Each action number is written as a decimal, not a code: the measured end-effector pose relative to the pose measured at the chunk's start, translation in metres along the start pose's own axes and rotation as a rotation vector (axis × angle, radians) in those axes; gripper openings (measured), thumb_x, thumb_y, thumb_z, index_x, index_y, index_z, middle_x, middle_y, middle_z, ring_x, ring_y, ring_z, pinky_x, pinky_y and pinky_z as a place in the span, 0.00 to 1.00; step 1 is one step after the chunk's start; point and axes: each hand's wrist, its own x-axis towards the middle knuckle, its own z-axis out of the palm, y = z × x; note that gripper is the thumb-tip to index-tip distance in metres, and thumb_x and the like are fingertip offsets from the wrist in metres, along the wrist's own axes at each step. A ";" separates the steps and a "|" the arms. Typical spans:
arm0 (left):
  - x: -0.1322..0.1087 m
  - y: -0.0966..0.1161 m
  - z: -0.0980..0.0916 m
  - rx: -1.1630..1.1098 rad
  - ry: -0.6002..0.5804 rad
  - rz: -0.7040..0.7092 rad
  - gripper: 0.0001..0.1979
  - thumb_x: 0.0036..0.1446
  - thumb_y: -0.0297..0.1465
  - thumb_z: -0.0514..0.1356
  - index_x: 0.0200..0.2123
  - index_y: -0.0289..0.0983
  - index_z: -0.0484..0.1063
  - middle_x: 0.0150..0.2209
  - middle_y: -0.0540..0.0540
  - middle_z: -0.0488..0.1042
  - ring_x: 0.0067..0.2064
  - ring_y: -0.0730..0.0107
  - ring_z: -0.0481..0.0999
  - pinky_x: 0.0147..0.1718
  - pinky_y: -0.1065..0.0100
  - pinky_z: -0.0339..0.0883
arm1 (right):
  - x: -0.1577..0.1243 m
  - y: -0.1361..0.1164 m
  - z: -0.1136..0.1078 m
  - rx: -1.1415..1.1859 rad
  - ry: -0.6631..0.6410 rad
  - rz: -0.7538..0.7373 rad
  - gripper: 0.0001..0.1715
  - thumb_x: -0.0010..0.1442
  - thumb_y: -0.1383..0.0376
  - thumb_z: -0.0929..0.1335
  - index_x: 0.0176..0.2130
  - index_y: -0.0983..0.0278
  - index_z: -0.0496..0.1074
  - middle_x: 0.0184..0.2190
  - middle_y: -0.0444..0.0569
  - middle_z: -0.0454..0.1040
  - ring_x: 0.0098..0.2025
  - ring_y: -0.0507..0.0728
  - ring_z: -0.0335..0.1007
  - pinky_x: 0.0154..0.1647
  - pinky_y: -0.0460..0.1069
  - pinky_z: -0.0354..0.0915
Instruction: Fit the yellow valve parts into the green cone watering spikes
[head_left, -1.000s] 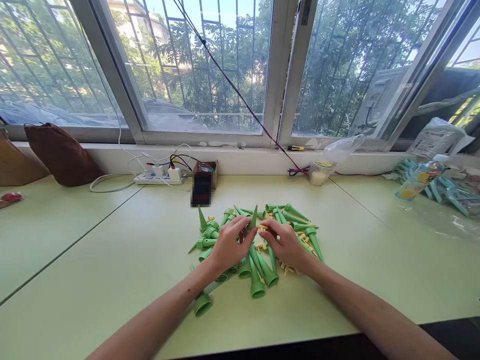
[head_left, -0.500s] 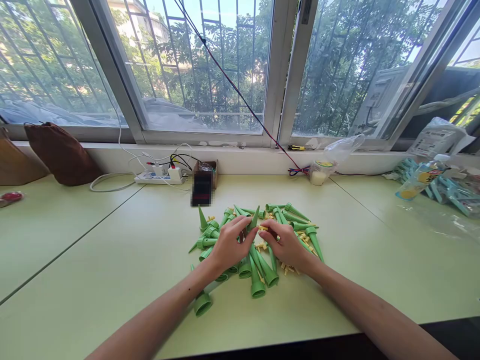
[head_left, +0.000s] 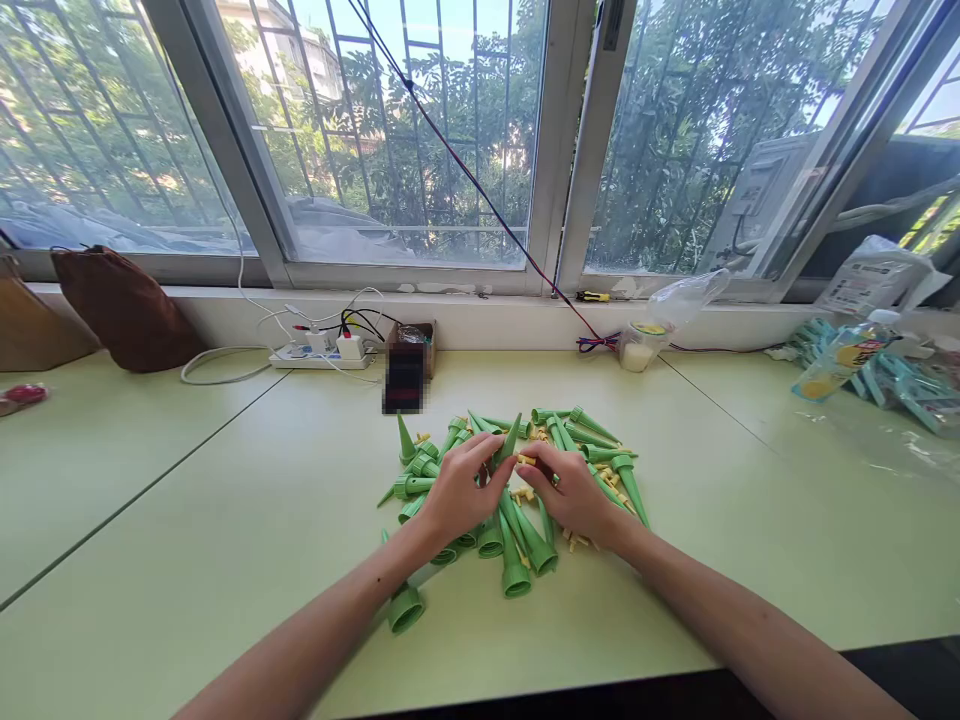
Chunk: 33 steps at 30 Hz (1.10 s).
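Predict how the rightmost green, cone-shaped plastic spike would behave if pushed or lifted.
The rightmost spike would probably roll in a curve, being round and tapered. Its straight, undented sides suggest stiffness. Similar spikes nearby show hollow ends, so it's likely light.

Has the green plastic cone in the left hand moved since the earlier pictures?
Yes, slightly: the green plastic cone now leans further right in the left hand, judged against the white plastic power strip.

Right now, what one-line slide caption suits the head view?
Left hand holds a green cone, right hand a yellow piece, over more cones on a table.
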 end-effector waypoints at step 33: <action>0.001 0.000 0.001 0.008 0.006 -0.005 0.06 0.63 0.28 0.58 0.31 0.37 0.66 0.27 0.52 0.66 0.25 0.75 0.63 0.25 0.73 0.58 | 0.000 0.000 0.000 -0.006 -0.008 -0.002 0.10 0.70 0.60 0.62 0.40 0.62 0.70 0.28 0.44 0.71 0.28 0.53 0.62 0.31 0.47 0.59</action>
